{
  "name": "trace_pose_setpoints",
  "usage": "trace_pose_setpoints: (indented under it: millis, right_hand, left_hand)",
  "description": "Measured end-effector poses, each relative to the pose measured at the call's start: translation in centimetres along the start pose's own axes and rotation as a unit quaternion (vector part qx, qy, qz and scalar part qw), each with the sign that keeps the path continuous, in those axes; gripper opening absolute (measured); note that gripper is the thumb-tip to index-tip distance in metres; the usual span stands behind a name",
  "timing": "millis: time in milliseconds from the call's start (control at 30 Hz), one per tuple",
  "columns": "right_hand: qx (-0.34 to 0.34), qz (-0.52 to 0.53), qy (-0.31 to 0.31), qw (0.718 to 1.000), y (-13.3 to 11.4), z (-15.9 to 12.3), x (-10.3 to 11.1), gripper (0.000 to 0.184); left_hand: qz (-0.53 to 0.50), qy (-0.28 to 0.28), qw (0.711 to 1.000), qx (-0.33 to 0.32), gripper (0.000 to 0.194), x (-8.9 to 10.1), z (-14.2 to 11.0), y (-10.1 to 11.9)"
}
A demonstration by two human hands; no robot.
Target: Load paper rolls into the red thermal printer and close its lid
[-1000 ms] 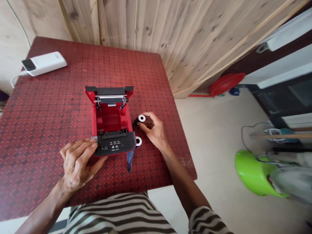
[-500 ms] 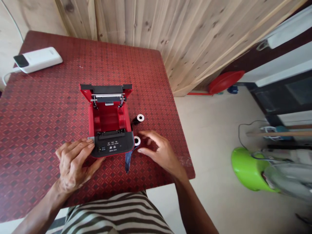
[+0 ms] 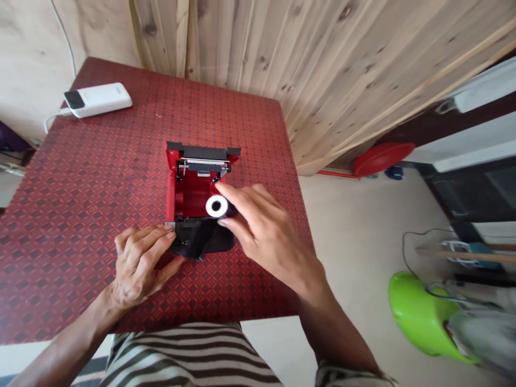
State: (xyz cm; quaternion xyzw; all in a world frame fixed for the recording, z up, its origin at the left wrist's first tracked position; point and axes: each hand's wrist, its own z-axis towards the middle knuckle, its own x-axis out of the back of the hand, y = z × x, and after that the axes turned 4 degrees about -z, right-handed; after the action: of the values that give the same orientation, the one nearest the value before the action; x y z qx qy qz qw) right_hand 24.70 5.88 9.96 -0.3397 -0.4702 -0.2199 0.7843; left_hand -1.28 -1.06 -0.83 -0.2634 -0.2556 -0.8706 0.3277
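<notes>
A small red and black receipt printer point(image 3: 181, 196) stands on the table with its lid point(image 3: 203, 153) raised, baring the red paper well. My left hand point(image 3: 141, 260) grips the printer's front left corner, fingers on top and thumb low at the front. Between the thumb and fingers of my right hand point(image 3: 262, 231) is a paper roll point(image 3: 216, 206), dark outside with a white end and a hollow core. It is over the right part of the well, its white end facing left. A dark loose tail point(image 3: 201, 236) hangs from it across the front panel.
The red patterned table point(image 3: 100, 188) meets a wooden plank wall point(image 3: 242, 43). At its far left lies a white power bank point(image 3: 100, 99) with a cable. On the floor to the right are a green plastic object point(image 3: 423, 317) and a red basin-like object point(image 3: 382, 159).
My right hand has picked up the nearer paper roll from beside the printer and brought it left over the well. The other roll is now hidden. My left hand keeps its hold; the view has shifted.
</notes>
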Motion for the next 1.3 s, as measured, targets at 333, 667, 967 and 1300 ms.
trace_pose_setpoints:
  millis: [333, 667, 967, 1300]
  right_hand:
    - [0.007, -0.148, -0.228, 0.962, -1.2, 5.8, -4.2, 0.021]
    - [-0.018, -0.125, -0.285, 0.95, -0.1, 7.0, -5.4, 0.023]
    - [0.066, 0.089, -0.126, 0.986, 0.6, 3.0, -1.9, 0.032]
    - [0.057, 0.102, -0.002, 0.993, 0.6, 0.2, -3.7, 0.019]
  left_hand:
    - [-0.029, -0.001, 0.999, 0.015, 0.077, -0.2, 0.0, 0.2]
    - [-0.03, -0.002, 0.999, 0.024, 0.072, -0.2, -0.2, 0.3]
    - [-0.043, -0.013, 0.998, 0.032, 0.065, 0.7, 0.9, 0.5]
    - [-0.032, -0.033, 0.994, 0.103, 0.072, 2.6, 9.1, -3.2]
